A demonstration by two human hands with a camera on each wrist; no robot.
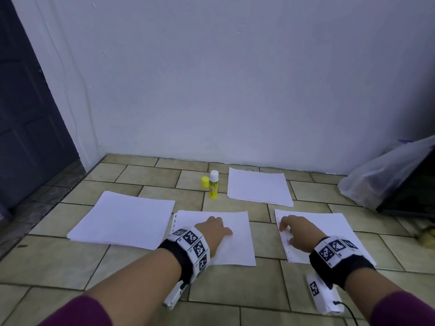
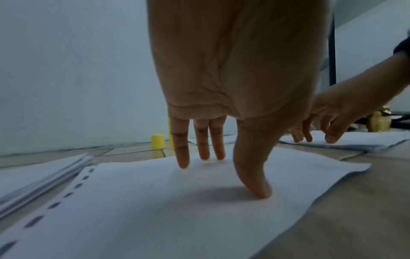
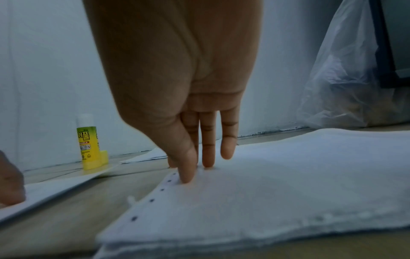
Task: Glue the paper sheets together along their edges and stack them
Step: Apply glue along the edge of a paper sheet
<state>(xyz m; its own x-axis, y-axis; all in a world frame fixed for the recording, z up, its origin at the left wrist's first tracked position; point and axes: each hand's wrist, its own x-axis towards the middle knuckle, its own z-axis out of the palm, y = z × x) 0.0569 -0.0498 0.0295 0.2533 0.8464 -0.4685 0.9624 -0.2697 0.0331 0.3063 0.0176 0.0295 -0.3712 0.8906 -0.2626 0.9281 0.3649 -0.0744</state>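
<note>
On the tiled floor lie several white paper piles. My left hand (image 1: 219, 225) presses straight fingertips down on the middle sheet (image 1: 237, 248), whose left edge has punched slots (image 2: 55, 205); the left wrist view shows fingers (image 2: 183, 157) and thumb touching the paper. My right hand (image 1: 290, 229) rests fingertips (image 3: 187, 175) on the punched left edge of the right pile (image 1: 334, 231). An uncapped yellow glue stick (image 1: 213, 184) stands beyond the sheets, its yellow cap (image 1: 205, 181) beside it. Neither hand holds anything.
A thicker paper stack (image 1: 122, 220) lies at the left and another pile (image 1: 259, 187) by the wall. A clear plastic bag (image 1: 381, 175) and a dark panel (image 1: 409, 196) stand at the right. A dark door (image 1: 28, 114) is at the left.
</note>
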